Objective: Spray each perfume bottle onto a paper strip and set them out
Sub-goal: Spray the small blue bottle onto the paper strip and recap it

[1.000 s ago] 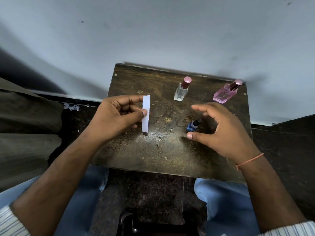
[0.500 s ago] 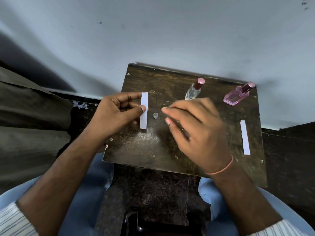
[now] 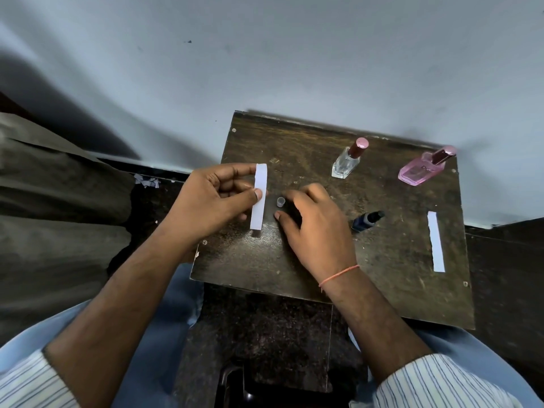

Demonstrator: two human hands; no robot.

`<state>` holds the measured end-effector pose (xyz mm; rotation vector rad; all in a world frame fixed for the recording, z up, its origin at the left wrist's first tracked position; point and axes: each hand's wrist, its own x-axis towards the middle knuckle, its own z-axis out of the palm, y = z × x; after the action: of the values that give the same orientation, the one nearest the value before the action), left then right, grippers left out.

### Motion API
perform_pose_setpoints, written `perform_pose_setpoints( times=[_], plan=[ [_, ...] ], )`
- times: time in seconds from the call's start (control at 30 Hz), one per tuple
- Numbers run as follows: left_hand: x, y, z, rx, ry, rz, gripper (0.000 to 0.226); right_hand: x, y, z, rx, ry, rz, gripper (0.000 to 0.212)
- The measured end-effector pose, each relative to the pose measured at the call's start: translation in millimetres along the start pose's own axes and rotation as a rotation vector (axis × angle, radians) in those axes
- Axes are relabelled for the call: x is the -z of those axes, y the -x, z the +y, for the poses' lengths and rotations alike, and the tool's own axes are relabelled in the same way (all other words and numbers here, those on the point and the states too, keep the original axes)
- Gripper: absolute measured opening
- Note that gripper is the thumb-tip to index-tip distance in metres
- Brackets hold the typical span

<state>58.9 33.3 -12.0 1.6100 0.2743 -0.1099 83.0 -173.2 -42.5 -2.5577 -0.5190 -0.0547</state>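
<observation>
Tabletop [image 3: 382, 275]: cap [image 3: 280, 202] beside right hand [image 3: 316, 228]

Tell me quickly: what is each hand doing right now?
Left hand: closed on a paper strip.
Right hand: fingertips by a small clear cap; grip cannot be told.

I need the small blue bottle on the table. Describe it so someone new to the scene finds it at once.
Start at the dark wooden table against the pale wall. Behind the right hand, toward the table's middle, stands the small blue bottle. Unlike the clear bottle and pink bottle at the far edge, it is dark blue, much smaller, and has a bare black nozzle.
</observation>
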Motion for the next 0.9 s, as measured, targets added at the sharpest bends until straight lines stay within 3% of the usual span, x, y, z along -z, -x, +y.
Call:
perform_pose_setpoints(
  times=[0.17, 0.3, 0.57, 0.8, 0.9],
  plan=[
    [0, -3, -3, 0.002, -0.03, 0.008, 0.044, 5, 1, 0, 0.005, -0.12, 0.047, 0.014],
    [-6, -6, -8, -0.007, -0.116, -0.022, 0.048, 23, 6, -6, 0.006, -0.308, 0.205, 0.009],
    [-23, -12, -14, -0.061, -0.387, -0.015, 0.054, 65, 23, 5, 0.33, -0.446, 0.35, 0.011],
    [-26, -14, -13, -0.064, -0.565, 0.01, 0.059, 118, 19, 47, 0.289, -0.39, 0.478, 0.013],
    [-27, -13, -11, -0.08, -0.64, 0.01, 0.062, 132, 16, 73, 0.224, -0.387, 0.442, 0.019]
  ],
)
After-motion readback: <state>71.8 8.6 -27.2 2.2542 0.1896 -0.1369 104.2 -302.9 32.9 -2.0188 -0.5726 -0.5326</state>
